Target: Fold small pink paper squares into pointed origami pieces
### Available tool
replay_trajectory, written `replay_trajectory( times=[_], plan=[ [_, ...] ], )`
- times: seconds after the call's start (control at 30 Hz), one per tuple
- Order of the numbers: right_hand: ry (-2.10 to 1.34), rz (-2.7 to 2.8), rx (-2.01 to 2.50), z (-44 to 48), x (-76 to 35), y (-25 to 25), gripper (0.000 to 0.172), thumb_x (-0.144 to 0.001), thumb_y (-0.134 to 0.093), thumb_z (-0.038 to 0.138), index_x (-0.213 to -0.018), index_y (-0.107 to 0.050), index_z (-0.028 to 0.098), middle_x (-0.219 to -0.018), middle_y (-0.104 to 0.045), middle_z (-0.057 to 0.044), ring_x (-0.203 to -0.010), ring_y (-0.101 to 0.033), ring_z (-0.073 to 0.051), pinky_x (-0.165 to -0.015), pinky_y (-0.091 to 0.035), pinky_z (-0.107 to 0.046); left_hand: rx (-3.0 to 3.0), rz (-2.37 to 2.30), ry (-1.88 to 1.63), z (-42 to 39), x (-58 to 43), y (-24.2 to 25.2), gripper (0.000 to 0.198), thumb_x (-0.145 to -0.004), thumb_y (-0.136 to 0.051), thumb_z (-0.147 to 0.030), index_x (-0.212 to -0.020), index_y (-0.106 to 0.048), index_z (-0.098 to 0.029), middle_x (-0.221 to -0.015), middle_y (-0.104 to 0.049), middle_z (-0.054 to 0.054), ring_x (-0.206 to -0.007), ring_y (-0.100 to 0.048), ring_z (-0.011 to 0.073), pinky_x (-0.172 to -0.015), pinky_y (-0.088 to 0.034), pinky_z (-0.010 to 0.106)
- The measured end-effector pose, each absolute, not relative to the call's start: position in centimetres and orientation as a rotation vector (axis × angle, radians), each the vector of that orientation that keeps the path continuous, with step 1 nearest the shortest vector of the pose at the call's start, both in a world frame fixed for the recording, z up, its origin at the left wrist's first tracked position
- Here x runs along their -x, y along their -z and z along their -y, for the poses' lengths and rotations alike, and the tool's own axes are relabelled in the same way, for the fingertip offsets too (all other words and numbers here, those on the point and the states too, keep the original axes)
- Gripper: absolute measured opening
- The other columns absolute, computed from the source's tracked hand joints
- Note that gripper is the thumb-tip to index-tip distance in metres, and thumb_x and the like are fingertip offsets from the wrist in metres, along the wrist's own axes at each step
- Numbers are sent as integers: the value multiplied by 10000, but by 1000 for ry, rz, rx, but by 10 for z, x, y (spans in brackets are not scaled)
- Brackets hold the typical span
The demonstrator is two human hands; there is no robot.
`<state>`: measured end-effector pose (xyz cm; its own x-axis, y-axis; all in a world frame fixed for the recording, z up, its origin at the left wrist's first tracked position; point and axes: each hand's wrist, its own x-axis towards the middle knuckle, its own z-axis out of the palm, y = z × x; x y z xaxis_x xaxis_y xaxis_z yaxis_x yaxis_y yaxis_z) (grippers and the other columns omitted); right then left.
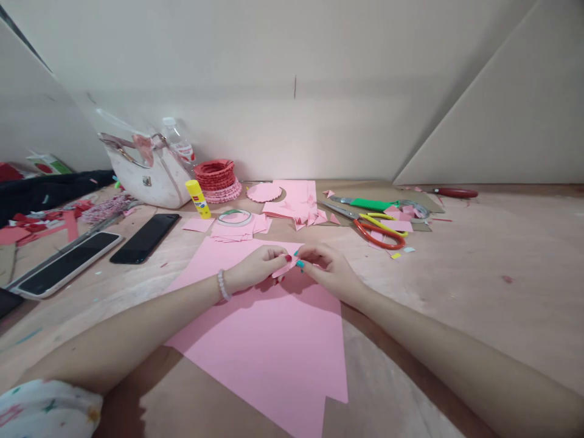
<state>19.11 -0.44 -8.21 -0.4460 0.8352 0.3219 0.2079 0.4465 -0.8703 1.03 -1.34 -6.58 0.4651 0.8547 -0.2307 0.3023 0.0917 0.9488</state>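
Between my two hands is a small folded piece of pink paper [283, 267]. My left hand [255, 267], with a beaded bracelet at its wrist, pinches the piece between thumb and fingers. From the other side, my right hand [329, 271] grips its right end in a pinch. Both hands are over large pink paper sheets [269, 340] lying on the table. Just beyond them are a stack of small pink paper pieces [232, 233] with a roll of tape [234, 218] on top, and several folded pink paper triangles [310, 216].
Orange-and-yellow-handled scissors [381, 234] and a green-handled cutter [369, 204] lie at the back right. Leftward are a yellow glue stick [198, 199], red paper rings [214, 176], a white handbag [152, 179], a bottle [180, 143], a black phone [145, 238] and a white-edged phone [70, 264].
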Motion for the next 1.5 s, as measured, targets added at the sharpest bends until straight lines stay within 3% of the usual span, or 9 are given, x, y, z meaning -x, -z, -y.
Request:
replay_trajectory(
  times=[0.17,0.37,0.53,0.67,0.97,1.17,1.5],
  plan=[
    [-1123,1867,894,4,-191,83,53,-767,-501,208,-796,-540,186,-758,-558,-8,-688,-523,-115,-623,-406,-248,-1479,-1091,-557,14,-10,66,326,-793,-409,-435,-614,-406,-163,-473,-453,-43,-295,-368,43,-274,-187,155],
    [-1310,1794,853,5,-190,84,34,-789,-469,224,-793,-472,191,-707,-471,23,-628,-445,-90,-553,-354,-214,-1587,-1037,-601,16,-15,68,308,-785,-433,-426,-658,-459,-146,-503,-461,-37,-378,-427,50,-378,-318,165],
    [-1374,1718,852,4,-190,87,176,-786,-470,236,-958,-432,223,-700,-467,38,-602,-438,-91,-529,-328,-209,-1707,-996,-601,20,-17,68,328,-819,-375,-406,-669,-478,-134,-561,-511,-6,-441,-449,53,-440,-357,169],
    [-1391,1727,859,6,-189,86,167,-794,-453,237,-960,-444,223,-709,-466,34,-578,-411,-85,-511,-309,-208,-1718,-1012,-585,21,-16,69,305,-802,-415,-407,-681,-485,-135,-543,-513,-6,-430,-451,59,-425,-351,169],
    [-1364,1724,841,8,-188,82,138,-812,-448,254,-943,-471,220,-706,-450,32,-617,-455,-88,-539,-350,-209,-1605,-969,-605,18,-16,65,309,-782,-449,-377,-598,-471,-129,-592,-540,7,-459,-466,54,-427,-338,161],
    [-1374,1764,810,9,-188,81,158,-829,-447,303,-960,-458,215,-673,-497,32,-591,-480,-93,-533,-371,-213,-1559,-937,-622,16,-17,69,345,-804,-418,-419,-677,-531,-119,-634,-550,18,-480,-475,58,-444,-364,162],
    [-1302,1735,868,7,-186,84,159,-811,-459,282,-953,-457,210,-668,-493,37,-624,-496,-104,-568,-382,-233,-1680,-915,-538,13,-14,64,358,-782,-465,-437,-710,-598,-112,-714,-621,57,-628,-568,115,-601,-456,213]
  ],
)
